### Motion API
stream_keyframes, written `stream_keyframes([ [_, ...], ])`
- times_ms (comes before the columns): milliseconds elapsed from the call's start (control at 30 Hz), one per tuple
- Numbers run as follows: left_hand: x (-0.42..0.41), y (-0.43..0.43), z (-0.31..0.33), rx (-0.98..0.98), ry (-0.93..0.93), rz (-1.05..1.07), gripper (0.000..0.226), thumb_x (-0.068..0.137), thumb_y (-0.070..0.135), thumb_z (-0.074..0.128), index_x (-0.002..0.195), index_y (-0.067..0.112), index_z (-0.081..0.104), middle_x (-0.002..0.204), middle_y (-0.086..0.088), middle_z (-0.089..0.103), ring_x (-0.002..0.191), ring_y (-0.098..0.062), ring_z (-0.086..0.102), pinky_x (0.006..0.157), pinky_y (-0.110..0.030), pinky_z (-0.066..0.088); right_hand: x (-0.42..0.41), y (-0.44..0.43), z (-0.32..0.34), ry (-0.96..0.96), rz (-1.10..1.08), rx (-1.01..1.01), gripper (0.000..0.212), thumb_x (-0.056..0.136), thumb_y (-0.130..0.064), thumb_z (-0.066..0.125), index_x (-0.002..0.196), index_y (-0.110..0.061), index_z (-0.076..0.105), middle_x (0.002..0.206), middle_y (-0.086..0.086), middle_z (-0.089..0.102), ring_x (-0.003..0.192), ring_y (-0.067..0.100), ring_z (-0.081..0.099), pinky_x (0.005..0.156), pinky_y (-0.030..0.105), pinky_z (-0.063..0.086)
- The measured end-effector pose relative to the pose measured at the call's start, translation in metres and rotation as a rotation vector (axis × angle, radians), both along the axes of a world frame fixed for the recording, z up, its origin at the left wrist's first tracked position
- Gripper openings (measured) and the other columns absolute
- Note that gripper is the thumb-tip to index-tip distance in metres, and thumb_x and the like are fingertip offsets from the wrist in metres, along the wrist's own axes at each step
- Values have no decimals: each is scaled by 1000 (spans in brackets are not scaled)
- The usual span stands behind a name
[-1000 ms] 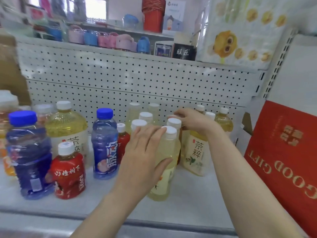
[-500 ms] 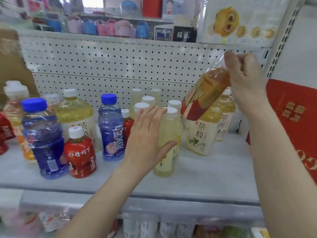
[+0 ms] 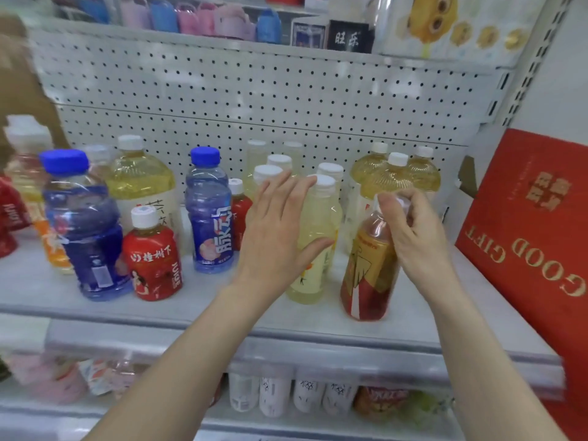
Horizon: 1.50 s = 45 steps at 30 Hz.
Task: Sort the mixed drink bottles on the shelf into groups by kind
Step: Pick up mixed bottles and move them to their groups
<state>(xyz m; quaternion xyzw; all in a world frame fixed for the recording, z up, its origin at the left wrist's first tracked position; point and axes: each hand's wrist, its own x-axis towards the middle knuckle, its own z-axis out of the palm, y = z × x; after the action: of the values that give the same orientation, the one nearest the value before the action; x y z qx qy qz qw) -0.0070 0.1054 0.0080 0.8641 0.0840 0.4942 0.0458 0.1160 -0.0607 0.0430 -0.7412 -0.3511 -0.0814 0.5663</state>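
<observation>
Head view.
- Amber tea bottle (image 3: 366,275): upright, just right of the pale yellow bottle (image 3: 318,249), near the shelf (image 3: 206,297) front edge. Its base seems to touch the shelf, though blur leaves that unsure.
- Right hand (image 3: 410,230): fingers clamped round the amber bottle's neck and cap, likely to stand it apart from the pale kind.
- Left hand (image 3: 280,230): fingers straight, laid against the pale yellow bottle, probably to steady it.
- Blue-capped bottle (image 3: 208,211): left of the pale yellow bottle, among red ones, not yet grouped.

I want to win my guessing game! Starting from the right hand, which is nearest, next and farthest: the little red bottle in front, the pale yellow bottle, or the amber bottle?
1. The amber bottle: the right hand grips its neck.
2. The pale yellow bottle: just to the left, at the left hand.
3. The little red bottle: far left, at the front.
</observation>
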Motion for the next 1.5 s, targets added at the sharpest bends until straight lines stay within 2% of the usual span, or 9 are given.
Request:
stream_keyframes([
  [267, -37, -10, -41, -242, -171, 48, 71, 85, 23, 75, 145, 6, 42, 148, -11, 42, 143, -25, 35, 119, -36, 29, -26, -3, -65, 112, 28, 184, 76, 84, -40, 77, 147, -29, 36, 123, -12, 63, 101, -13, 59, 82, 9, 45],
  [433, -74, 14, -45, -446, -258, 224, 69, 90, 17, 69, 150, 8, 34, 154, -10, 34, 145, -14, 26, 118, -15, 16, -45, -2, -59, 75, 59, 255, 61, 86, -43, 74, 138, -27, 46, 101, -26, 66, 89, -12, 62, 71, 4, 44],
  [567, -95, 25, -21, -537, -297, 106, 51, 94, 18, 65, 142, 15, 47, 137, -2, 53, 129, -13, 49, 110, -27, 39, -78, 2, -42, 41, 140, 228, 60, 83, -54, 74, 133, -32, 50, 107, -19, 66, 95, -4, 63, 78, 16, 47],
  [667, -109, 20, -22, -738, -45, -163, 30, 97, 30, 59, 127, 28, 60, 116, 11, 67, 108, 0, 62, 94, -28, 51, -109, 19, -31, 112, 255, 217, 52, 78, -57, 65, 124, -35, 56, 108, -16, 69, 100, 4, 67, 87, 32, 52],
  [833, -141, 7, -47, -1040, 256, -573, 53, 88, 49, 56, 133, 20, 53, 116, 12, 70, 112, -7, 64, 92, -25, 50, -157, 70, -24, 173, 409, 207, 43, 82, -52, 67, 118, -29, 59, 108, -8, 71, 102, 10, 69, 96, 44, 53],
  [967, -175, 18, -49, -1124, 106, -517, 62, 76, 51, 70, 132, 38, 48, 121, 16, 68, 115, -5, 63, 96, -29, 52, -189, 109, -22, 272, 535, 136, 40, 91, -54, 62, 123, -31, 58, 112, -10, 72, 106, 8, 69, 96, 36, 54],
  [1100, -218, 45, -58, -1195, 3, -458, 73, 69, 55, 72, 134, 34, 48, 120, 16, 68, 114, -6, 64, 95, -33, 55, -188, 155, -34, 205, 468, 9, 61, 94, -70, 41, 140, -31, 48, 134, -7, 61, 125, 11, 58, 107, 47, 46],
  [1267, -266, 81, -72, -1295, -119, -461, 65, 66, 48, 74, 127, 35, 56, 119, 9, 71, 113, -12, 67, 91, -32, 54, -201, 196, -73, 90, 326, -230, 78, 87, -43, 73, 151, -25, 31, 141, -1, 54, 126, 16, 55, 108, 41, 46],
  [1500, -302, 111, -76, -1368, -205, -368, 71, 57, 56, 75, 120, 27, 61, 109, 2, 75, 104, -22, 71, 88, -40, 57, -224, 197, -79, 126, 169, -95, 70, 82, -35, 80, 137, -33, 38, 125, -9, 56, 108, 9, 60, 98, 35, 51],
])
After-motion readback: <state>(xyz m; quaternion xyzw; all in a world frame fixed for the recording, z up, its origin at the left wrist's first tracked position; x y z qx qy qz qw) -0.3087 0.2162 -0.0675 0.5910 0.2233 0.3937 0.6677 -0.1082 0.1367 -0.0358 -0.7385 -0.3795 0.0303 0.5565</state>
